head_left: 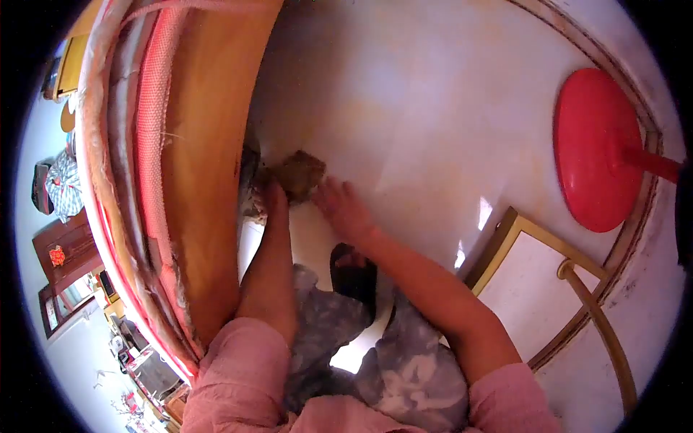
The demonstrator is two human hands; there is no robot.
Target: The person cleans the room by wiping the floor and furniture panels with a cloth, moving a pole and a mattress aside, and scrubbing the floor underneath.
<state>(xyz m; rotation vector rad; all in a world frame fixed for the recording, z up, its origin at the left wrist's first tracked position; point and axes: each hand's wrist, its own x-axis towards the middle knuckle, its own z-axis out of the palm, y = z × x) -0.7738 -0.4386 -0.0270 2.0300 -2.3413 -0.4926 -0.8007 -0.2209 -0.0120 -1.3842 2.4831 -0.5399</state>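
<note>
On the pale tiled floor, beside the base of the wooden bed side, lies a brownish, crumpled item (299,175). My left hand (274,198) reaches down at its left edge, next to some dark and mottled things (253,180) partly under the bed; its fingers are too shadowed to make out. Just right of the brown item, my right hand (343,208) is low over the floor with its fingers spread and nothing in it. Whether either hand touches the brown item is unclear.
The wooden bed side (209,144) with layered bedding (153,123) rises along the left. A red round base (599,151) with a pole stands at the right, near a gold-framed white panel (530,278) and a curved gold tube (606,332). A dark shoe (354,278) is below my hands.
</note>
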